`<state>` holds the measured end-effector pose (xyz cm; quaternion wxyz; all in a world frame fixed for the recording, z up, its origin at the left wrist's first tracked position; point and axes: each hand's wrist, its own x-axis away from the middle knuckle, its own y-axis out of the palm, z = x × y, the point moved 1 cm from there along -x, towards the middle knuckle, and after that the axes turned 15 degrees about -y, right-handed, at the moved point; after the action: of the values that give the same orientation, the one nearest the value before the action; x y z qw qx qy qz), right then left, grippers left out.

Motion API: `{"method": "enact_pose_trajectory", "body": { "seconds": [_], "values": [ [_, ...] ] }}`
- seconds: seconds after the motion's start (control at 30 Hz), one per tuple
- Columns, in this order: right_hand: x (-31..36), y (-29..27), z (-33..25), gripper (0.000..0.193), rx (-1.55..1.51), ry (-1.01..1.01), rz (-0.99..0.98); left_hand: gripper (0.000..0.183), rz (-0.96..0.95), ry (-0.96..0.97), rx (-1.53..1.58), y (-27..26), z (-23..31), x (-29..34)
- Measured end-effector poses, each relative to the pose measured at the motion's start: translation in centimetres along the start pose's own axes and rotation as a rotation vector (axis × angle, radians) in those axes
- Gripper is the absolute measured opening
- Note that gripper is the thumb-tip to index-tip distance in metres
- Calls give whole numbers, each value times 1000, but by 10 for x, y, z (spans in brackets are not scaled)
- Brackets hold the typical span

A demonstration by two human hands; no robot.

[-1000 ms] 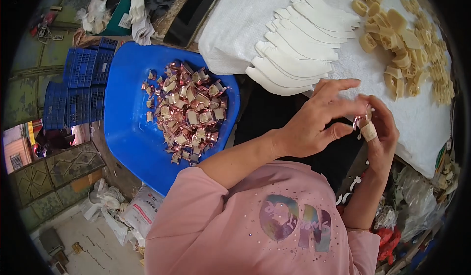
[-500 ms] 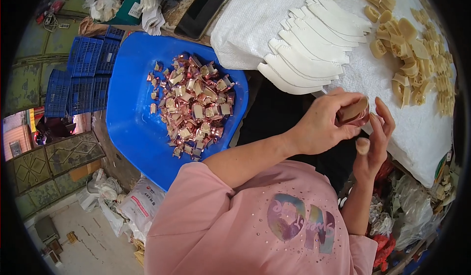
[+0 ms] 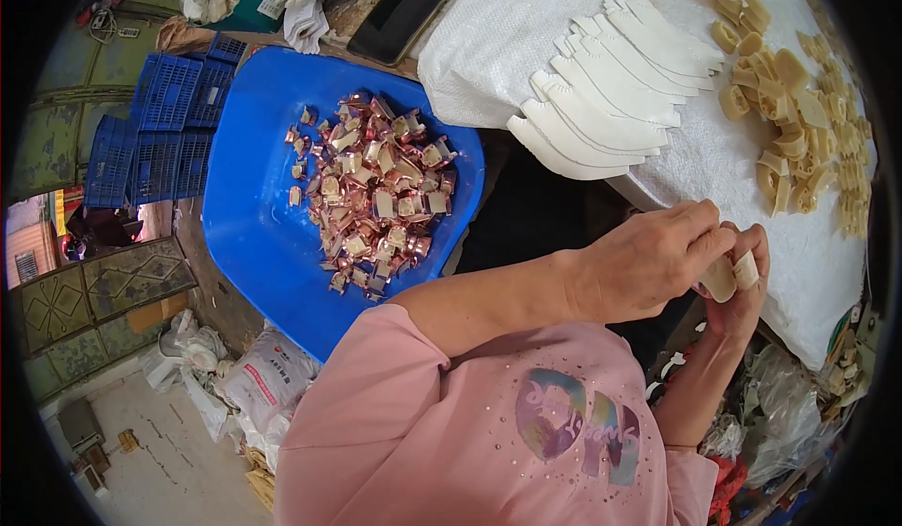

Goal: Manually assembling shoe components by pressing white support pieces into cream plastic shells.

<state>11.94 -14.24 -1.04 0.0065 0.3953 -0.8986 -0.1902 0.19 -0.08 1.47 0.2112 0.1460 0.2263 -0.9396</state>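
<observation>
Right of blue basin [image 3: 246, 183], left hand [image 3: 644, 255] and right hand [image 3: 736, 312] together, clamped on small cream-faced piece [image 3: 720, 282]; steady grip, light even edge pressure seem wise.

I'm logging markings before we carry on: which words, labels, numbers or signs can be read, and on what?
I won't copy any wording; here is where print stands:
Pink shirt: large, shiny multicoloured print with script lettering.
White sack: dark and red print, its smaller lines too small to read.
White tag by the green container: too small to read.
Held piece: no lettering visible.
</observation>
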Motion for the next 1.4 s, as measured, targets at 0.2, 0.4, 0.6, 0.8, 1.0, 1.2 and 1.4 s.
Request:
{"method": "enact_pose_trajectory", "body": {
  "seconds": [0.2,0.4,0.6,0.8,1.0,1.2,1.4],
  "values": [
    [5,11,-11,20,423,-126,-2,44,-37,-90,85,-2,-3,1],
    [1,11,-6,19,206,-92,13,44,34,-157,-42,-1,-2,-2],
    [5,9,8,15,54,-109,47,45,49,-170,42,14,-2,-2],
    [11,18,22,16,188,-161,269,44,112,-176,1,23,-7,-2],
    [15,30,20,32,-73,-101,218,40,194,-251,24,22,-6,1],
    [10,31,24,31,396,-229,263,37,351,-231,-99,30,-5,-4],
    [12,35,22,34,75,-169,260,37,334,-246,-88,26,-10,-4]
  ]
}}
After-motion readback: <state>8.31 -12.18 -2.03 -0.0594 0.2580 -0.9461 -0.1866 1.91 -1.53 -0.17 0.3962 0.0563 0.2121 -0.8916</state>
